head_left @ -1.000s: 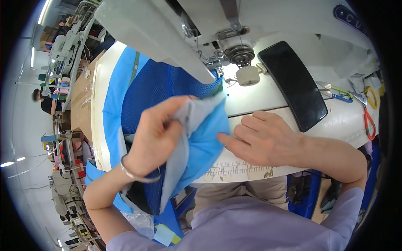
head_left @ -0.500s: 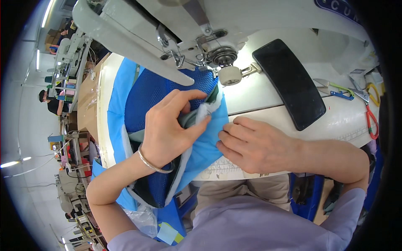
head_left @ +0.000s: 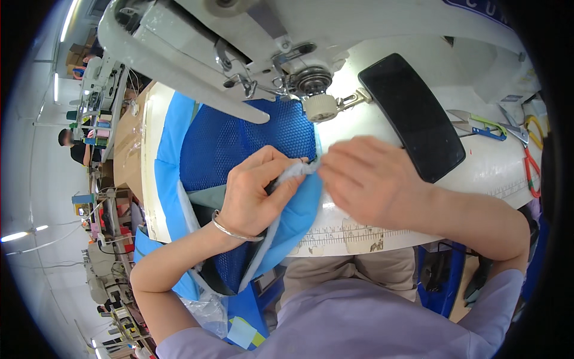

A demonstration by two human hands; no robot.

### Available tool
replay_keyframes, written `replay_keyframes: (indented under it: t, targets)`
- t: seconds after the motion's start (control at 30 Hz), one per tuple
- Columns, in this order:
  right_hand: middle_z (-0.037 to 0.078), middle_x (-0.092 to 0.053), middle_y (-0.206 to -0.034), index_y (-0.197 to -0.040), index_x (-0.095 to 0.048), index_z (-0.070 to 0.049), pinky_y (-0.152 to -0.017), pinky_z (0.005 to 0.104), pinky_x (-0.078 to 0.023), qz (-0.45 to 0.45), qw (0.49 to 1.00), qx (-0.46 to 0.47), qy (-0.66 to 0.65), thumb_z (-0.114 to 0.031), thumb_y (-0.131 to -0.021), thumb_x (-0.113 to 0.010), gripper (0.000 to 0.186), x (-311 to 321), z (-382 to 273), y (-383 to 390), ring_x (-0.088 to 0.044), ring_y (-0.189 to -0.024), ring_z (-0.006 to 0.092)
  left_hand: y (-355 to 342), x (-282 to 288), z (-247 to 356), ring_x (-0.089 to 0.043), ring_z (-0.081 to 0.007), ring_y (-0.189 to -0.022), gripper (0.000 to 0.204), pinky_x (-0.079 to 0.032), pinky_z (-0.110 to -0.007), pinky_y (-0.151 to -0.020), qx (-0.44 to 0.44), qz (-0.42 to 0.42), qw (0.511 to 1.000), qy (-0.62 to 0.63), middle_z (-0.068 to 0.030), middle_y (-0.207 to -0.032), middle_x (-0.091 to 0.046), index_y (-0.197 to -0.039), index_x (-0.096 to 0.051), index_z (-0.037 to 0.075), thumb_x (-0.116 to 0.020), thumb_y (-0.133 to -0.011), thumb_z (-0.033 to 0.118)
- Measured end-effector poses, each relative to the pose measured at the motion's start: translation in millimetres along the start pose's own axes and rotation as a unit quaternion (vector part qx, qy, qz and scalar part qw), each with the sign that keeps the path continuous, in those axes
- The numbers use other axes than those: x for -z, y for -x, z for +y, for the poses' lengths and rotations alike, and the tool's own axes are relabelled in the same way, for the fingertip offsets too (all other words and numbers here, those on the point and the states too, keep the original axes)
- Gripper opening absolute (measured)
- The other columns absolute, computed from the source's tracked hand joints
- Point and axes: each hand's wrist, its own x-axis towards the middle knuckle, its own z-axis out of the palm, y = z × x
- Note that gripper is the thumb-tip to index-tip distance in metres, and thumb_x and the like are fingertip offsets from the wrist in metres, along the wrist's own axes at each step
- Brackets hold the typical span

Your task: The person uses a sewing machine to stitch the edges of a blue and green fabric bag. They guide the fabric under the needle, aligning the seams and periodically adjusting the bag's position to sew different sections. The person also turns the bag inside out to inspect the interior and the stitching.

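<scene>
A blue fabric piece with dark blue mesh [head_left: 251,140] lies on the white sewing table [head_left: 496,170] under the white sewing machine [head_left: 251,42]. My left hand [head_left: 257,191], with a metal bangle on the wrist, pinches the fabric's pale grey edge strip [head_left: 296,172] near the machine's needle area. My right hand [head_left: 373,182] meets it from the right, fingertips gripping the same folded edge. Light blue cloth [head_left: 293,221] hangs over the table's front edge beneath both hands.
A black phone [head_left: 412,113] lies to the right of the machine. Thread snips [head_left: 475,122] and red-handled scissors [head_left: 532,170] sit at the far right. A measuring tape strip [head_left: 353,233] runs along the table front. Another person [head_left: 75,146] works at far left among other machines.
My right hand has lifted off the table and moved left to the fabric edge. My left hand has carried the edge closer to the needle. The view has leaned forward toward the machine.
</scene>
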Motion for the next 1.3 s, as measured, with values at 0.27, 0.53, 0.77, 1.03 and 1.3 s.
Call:
replay_keyframes:
  t: [0.27, 0.53, 0.77, 1.03, 1.3]
  targets:
    - [0.009, -0.066, -0.108, -0.102, -0.073, 0.001, -0.09, 0.0349, -0.052, -0.031, 0.998, -0.05, 0.007, -0.012, -0.078, -0.069, 0.027, -3.1, 3.1, -3.0, -0.06, -0.106, 0.025, 7.3, 7.2, 12.0, -0.07, -0.0278, -0.076, 0.025, -0.055, -0.035, -0.069, -0.123, 0.0, 0.987, -0.105, -0.0153, -0.095, -0.075, -0.103, -0.078, -0.001, -0.078, -0.081, 0.01]
    - [0.006, -0.058, -0.089, -0.089, -0.071, -0.001, -0.076, 0.0333, -0.048, -0.089, 0.996, -0.02, 0.02, -0.012, -0.076, -0.073, 0.017, 3.4, 0.7, -7.3, -0.056, -0.09, 0.0221, -21.0, 21.6, -17.2, -0.066, -0.0324, -0.124, 0.03, -0.048, -0.049, -0.11, -0.25, -0.039, 0.953, -0.164, -0.0124, -0.127, -0.073, -0.12, -0.076, 0.006, -0.067, -0.091, 0.01]
    - [0.004, -0.056, -0.084, -0.084, -0.068, -0.002, -0.074, 0.0336, -0.048, -0.082, 0.996, 0.011, 0.033, -0.015, -0.075, -0.077, 0.018, 3.0, -0.3, -15.4, -0.055, -0.086, 0.021, -15.6, 15.1, -44.9, -0.064, -0.0314, -0.128, 0.036, -0.044, -0.053, -0.115, -0.247, -0.034, 0.953, -0.172, -0.0073, -0.132, -0.071, -0.123, -0.076, 0.011, -0.07, -0.088, 0.012]
    - [0.005, -0.055, -0.081, -0.09, -0.071, -0.002, -0.072, 0.0345, -0.049, -0.095, 0.994, 0.021, 0.043, -0.012, -0.072, -0.079, 0.022, 4.8, 1.6, -15.2, -0.056, -0.083, 0.022, -15.7, 8.8, -46.8, -0.065, -0.0311, -0.125, 0.035, -0.046, -0.051, -0.111, -0.266, -0.007, 0.952, -0.153, -0.007, -0.13, -0.072, -0.118, -0.077, 0.01, -0.072, -0.083, 0.013]
    - [0.006, -0.056, -0.086, -0.103, -0.073, -0.002, -0.075, 0.0363, -0.049, -0.117, 0.989, -0.036, 0.085, -0.014, -0.077, -0.08, 0.029, 5.3, 8.7, -17.6, -0.058, -0.084, 0.0229, -43.3, 11.7, -58.9, -0.067, -0.0311, -0.115, 0.033, -0.049, -0.047, -0.107, -0.299, 0.019, 0.943, -0.145, -0.0079, -0.126, -0.072, -0.117, -0.076, 0.008, -0.071, -0.084, 0.013]
